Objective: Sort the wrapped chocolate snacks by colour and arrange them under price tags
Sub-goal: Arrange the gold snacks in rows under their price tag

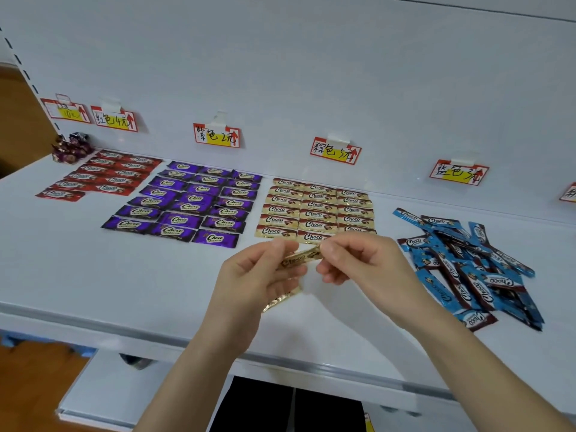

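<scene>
A gold-wrapped Choco snack (300, 258) is pinched at both ends above the white shelf (124, 275), between my left hand (258, 275) and my right hand (352, 260). Another gold wrapper (282, 299) sticks out under my left palm. Behind the hands lies a neat grid of gold snacks (314, 210) below the brown price tag (335, 150). Purple snacks (187, 204) lie in rows under the purple tag (216, 135). Red snacks (103, 174) lie under the red tag (114, 118). A loose heap of blue snacks (467, 263) sits below the blue tag (458, 172).
A small pile of foil-wrapped candies (71, 148) sits at the far left under a 10-yuan tag (67, 111). Part of another tag (568, 192) shows at the right edge. The shelf's front lip (280, 363) runs below my forearms, with a lower shelf (124, 388) beneath.
</scene>
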